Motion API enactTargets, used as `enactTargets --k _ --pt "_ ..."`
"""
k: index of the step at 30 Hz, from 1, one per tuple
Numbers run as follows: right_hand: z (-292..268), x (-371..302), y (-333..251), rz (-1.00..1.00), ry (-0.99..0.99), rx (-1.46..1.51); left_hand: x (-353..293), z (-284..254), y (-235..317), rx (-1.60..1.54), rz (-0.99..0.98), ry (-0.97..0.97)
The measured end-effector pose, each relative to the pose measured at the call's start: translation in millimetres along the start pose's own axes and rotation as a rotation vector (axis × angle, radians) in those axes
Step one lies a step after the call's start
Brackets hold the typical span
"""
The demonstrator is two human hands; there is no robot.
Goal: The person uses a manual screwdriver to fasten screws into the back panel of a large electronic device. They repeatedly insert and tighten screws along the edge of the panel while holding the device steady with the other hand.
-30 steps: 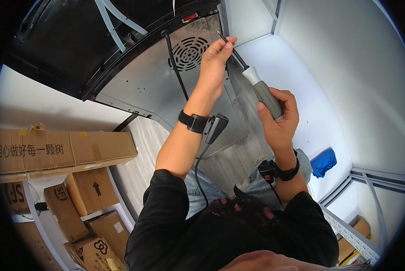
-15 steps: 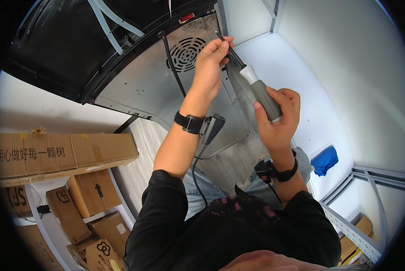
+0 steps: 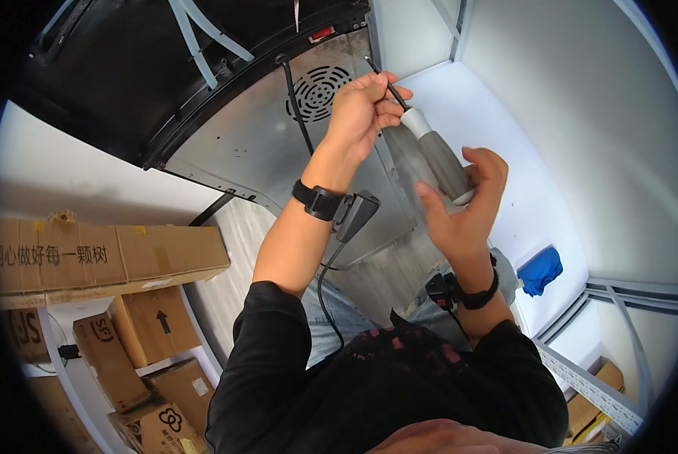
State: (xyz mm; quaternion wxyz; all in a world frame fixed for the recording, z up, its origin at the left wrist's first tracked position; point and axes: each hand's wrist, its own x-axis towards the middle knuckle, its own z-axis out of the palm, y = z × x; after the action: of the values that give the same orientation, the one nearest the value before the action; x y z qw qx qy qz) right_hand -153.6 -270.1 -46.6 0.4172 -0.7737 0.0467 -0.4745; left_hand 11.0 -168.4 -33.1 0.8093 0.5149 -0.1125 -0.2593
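Observation:
A screwdriver (image 3: 443,166) with a grey handle, white collar and dark shaft slants between my hands, its tip up and to the left. My left hand (image 3: 356,112) pinches the shaft above the collar. Around the butt of the handle, my right hand (image 3: 466,219) has its thumb and fingers spread apart; whether a fingertip still touches the handle, I cannot tell. Beyond my left hand lies a metal panel (image 3: 241,163) with a round slotted vent (image 3: 320,91), part of a black-framed appliance. Black straps with small devices circle both wrists.
Cardboard boxes (image 3: 165,257) are stacked at the left, some on a shelf. A black cable (image 3: 297,113) runs over the panel. On the right, a blue cloth-like item (image 3: 541,271) lies on a white surface (image 3: 498,129) bordered by grey metal rails (image 3: 592,386).
My right hand has loosened from the screwdriver handle and spread its fingers. My left hand has slid down the shaft toward the collar. The view has shifted slightly.

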Motion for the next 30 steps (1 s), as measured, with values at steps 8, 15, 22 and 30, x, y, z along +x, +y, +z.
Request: enactTargets --k 8,15,22,30 --pt "-2.0 -4.7 8.3 -0.004 -0.023 -0.068 -4.0 9.6 3.6 0.010 -0.026 -0.013" --pt "-0.8 -6.5 0.8 0.252 -0.062 0.056 -5.4 5.8 -0.4 -0.027 -0.038 -0.137" --pt "-1.5 -4.7 12.6 -0.100 0.033 -0.095 -5.8 11.1 0.3 0.012 -0.045 -0.052" --pt "-0.1 -8.3 3.0 0.190 -0.039 0.005 -8.6 7.7 -3.6 -0.040 -0.037 -0.162"
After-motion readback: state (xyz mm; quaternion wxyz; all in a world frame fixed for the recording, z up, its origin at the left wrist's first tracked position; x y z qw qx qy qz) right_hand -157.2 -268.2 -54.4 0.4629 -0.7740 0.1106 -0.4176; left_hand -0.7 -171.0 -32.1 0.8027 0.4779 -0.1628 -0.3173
